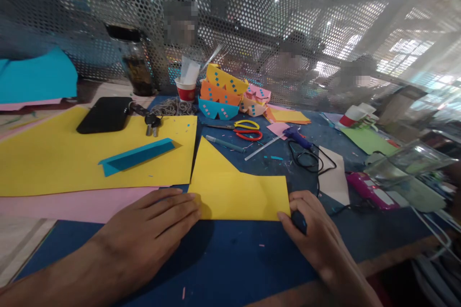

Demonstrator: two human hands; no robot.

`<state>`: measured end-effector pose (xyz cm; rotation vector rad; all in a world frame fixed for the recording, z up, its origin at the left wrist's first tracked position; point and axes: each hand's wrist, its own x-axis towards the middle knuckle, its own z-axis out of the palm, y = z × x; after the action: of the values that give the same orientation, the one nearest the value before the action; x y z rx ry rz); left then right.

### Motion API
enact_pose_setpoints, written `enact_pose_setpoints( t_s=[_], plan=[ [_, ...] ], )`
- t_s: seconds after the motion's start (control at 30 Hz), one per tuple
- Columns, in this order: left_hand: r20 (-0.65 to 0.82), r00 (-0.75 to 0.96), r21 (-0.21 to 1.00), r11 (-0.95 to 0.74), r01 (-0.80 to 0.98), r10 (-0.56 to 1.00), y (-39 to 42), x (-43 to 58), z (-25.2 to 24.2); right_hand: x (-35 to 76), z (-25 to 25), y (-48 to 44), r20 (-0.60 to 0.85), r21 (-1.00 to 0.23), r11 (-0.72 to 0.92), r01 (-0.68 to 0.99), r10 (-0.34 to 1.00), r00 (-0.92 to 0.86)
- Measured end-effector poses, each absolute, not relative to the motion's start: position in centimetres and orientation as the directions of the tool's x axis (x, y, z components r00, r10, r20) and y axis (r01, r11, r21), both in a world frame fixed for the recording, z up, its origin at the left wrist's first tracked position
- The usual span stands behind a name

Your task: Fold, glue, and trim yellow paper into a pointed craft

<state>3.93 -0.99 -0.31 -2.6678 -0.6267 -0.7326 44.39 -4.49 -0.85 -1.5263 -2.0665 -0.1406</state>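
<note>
A folded sheet of yellow paper (245, 196) lies in front of me on the blue tabletop, its upper left side rising to a point. My left hand (158, 220) rests flat across its left end, fingers stretched out. At the right end, my right hand (311, 225) has thumb and curled fingers closed around the lower corner of the paper. Behind the paper are scissors (248, 130) with red and yellow handles, a grey-blue pen-like cutter (225, 144), and a blue glue gun (298, 137) with a clear glue stick.
A larger yellow sheet (43, 158) at left carries a folded blue strip (139, 156), a black phone-like case (105, 115) and keys (153, 122). Decorated paper pieces (219, 93), a red-white cup (186, 90) and a jar (137, 67) stand at the back. Cables lie at right.
</note>
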Motion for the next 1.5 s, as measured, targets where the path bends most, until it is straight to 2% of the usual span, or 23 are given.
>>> enact_pose_setpoints(
  t_s=[0.27,0.5,0.77,1.17,1.3,1.37,1.5],
  plan=[
    [0.553,0.751,-0.176,-0.830,0.529,0.361,-1.6,4.7,0.3,44.3,-1.0,-4.6,0.471,-0.264,0.334,0.905,0.863,-0.181],
    [0.578,0.690,-0.086,-0.809,0.582,0.436,-2.2,5.2,-1.0,44.3,-0.9,-4.5,0.471,-0.262,0.337,0.904,0.862,-0.185],
    [0.527,0.775,-0.243,-0.813,0.530,0.348,-2.1,4.4,0.0,44.1,-0.6,-4.6,0.467,-0.260,0.329,0.908,0.866,-0.180],
    [0.548,0.746,-0.201,-0.807,0.555,0.378,-2.1,5.2,-0.3,44.1,-0.8,-4.7,0.463,-0.288,0.329,0.899,0.870,-0.170],
    [0.604,0.696,-0.156,-0.798,0.582,0.389,-2.2,5.4,-0.5,44.2,-1.0,-4.5,0.483,-0.289,0.354,0.890,0.856,-0.184],
    [0.547,0.773,-0.238,-0.826,0.511,0.321,-2.1,5.3,-0.6,44.2,-1.1,-4.5,0.485,-0.289,0.357,0.888,0.855,-0.186],
    [0.538,0.779,-0.234,-0.831,0.504,0.322,-2.1,4.8,-1.0,44.2,-0.8,-4.5,0.483,-0.285,0.363,0.887,0.854,-0.195]
  ],
)
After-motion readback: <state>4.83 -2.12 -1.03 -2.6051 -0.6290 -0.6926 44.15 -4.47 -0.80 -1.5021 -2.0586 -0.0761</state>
